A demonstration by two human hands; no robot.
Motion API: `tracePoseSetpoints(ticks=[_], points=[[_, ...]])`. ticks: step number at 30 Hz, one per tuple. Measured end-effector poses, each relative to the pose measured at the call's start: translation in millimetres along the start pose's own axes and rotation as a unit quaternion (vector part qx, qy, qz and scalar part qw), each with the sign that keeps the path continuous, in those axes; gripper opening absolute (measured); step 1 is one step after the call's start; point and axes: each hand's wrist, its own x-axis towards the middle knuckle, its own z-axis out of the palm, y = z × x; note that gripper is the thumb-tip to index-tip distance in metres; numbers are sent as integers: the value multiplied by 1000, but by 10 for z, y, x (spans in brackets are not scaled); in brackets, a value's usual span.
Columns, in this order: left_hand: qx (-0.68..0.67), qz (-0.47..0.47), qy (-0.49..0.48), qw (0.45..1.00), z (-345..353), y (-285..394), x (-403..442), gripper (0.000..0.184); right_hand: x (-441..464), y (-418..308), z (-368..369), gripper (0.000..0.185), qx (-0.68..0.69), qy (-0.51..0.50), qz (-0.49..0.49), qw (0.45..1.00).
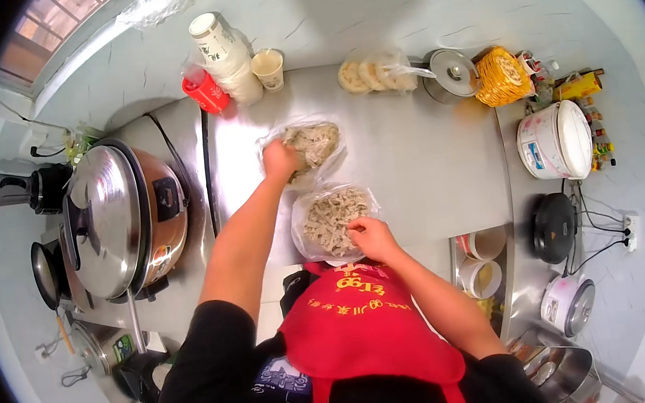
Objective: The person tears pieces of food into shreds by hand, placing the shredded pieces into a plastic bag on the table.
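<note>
My left hand (280, 160) reaches to the far plastic bag (333, 167), its fingers curled at the left side of the pale, cooked-looking meat (317, 143) in it. What those fingers grip is hidden. Nearer to me, a round container lined with a clear plastic bag (305, 245) holds a heap of greyish-brown shreds (332, 218) that look like torn meat. Over the right side of this heap is my right hand (372, 237), with fingertips pinched together at the shreds. Whether a shred is between them is too small to tell.
Both bags rest on a steel counter (431, 181). Paper cups (215, 38) and a red container (205, 92) stand at the back left; bagged flatbreads (376, 74), a lidded pot (451, 75) and a white bucket (554, 141) at the right. A large cooker (129, 215) is left.
</note>
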Motion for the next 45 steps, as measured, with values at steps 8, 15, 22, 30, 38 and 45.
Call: tracePoseSetpoints(ticks=[8, 15, 22, 30, 38, 45], points=[[-575, -165, -112, 793, -1045, 770, -1162, 21, 86, -513, -209, 24, 181, -61, 11, 982], [-574, -118, -129, 800, -1471, 1098, -2108, 24, -77, -1499, -434, 31, 159, -49, -98, 981], [-559, -132, -158, 804, -1659, 1147, -2203, 33, -206, -1432, -449, 22, 208, -77, -100, 970], [-518, -72, -255, 814, -1564, 1176, -2122, 45, -410, -1402, -538, 22, 72, -96, -155, 981], [-549, -42, -230, 803, -1442, 1247, -2153, 29, -546, -1348, -488, 26, -31, 26, -145, 989], [-537, -34, -208, 817, -1383, 1180, -2104, 17, -507, -1375, -499, 25, 44, 38, -201, 978]])
